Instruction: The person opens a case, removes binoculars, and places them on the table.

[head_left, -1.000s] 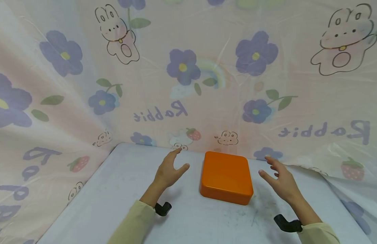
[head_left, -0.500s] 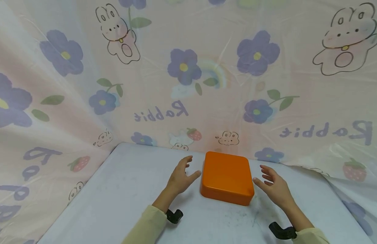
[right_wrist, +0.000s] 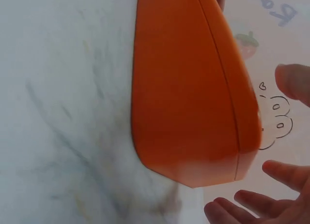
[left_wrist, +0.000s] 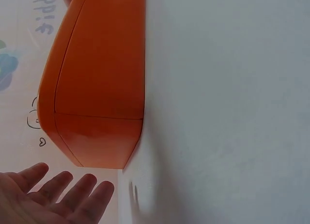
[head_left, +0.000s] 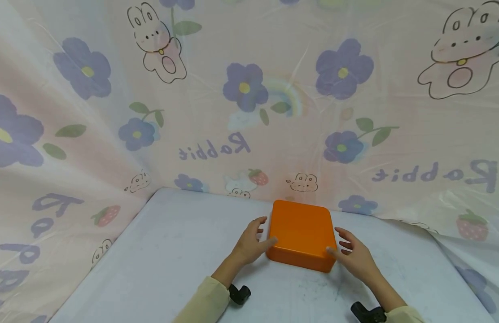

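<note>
Pale curtain (head_left: 290, 27) printed with purple flowers and cartoon rabbits, behind and down the left side of a white worktop (head_left: 185, 229). On the worktop, right of centre and towards the back: a low, square orange box (head_left: 300, 229), round-cornered, lying flat, in the same place as a second ago. Changed since then: both hands, drawn inward from well apart to just beside the box. Left hand (head_left: 249, 244) at the left side, right hand (head_left: 356, 260) at the right, thumbs overlapping the top in the head view, fingers parted and loosely bent, nothing held. Contact impossible to confirm. By judgement, approach nearly complete, hold not yet taken. Smallest: black wrist pieces (head_left: 240, 294) beside light cuffs (head_left: 219, 289).
</note>
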A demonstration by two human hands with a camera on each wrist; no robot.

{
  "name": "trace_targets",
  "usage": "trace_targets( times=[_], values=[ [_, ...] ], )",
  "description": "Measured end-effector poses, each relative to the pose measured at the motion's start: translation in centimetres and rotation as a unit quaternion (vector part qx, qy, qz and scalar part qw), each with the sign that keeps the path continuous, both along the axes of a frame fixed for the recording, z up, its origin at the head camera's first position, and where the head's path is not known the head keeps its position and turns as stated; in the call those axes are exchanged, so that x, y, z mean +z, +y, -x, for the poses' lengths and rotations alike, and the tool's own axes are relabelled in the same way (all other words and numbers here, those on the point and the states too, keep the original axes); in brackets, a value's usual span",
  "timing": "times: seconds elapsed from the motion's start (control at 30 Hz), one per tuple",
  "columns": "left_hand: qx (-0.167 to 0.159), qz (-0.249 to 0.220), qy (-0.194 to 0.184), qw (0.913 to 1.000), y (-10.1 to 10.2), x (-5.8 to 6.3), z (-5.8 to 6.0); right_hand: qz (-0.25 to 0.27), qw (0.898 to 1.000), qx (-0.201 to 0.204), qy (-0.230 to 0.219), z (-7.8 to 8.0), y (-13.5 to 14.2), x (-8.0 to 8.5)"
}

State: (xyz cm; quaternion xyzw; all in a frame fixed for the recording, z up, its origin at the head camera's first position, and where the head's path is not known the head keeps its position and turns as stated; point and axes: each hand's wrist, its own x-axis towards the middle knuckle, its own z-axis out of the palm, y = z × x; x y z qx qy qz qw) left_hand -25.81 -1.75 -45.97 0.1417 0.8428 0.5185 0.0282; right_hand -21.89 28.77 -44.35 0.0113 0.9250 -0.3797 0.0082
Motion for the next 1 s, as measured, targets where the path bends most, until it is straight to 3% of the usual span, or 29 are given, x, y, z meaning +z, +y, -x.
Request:
trace_targets(
  times=[0.33,0.7,1.0],
  values=[
    [-0.008,0.0,-0.019,0.9998,0.8,-0.4,-0.2,0.004,1.0,0.006,-0.011,-0.1,-0.6,-0.9],
    [-0.03,-0.004,-0.011,0.9995,1.4,-0.9,0.0,0.002,1.0,0.028,-0.001,0.0,-1.1,-1.0],
    [-0.024,0.018,0.001,0.9996,1.7,-1.0,0.4,-0.036,0.999,0.034,0.017,-0.3,-1.6,-0.6]
  ],
)
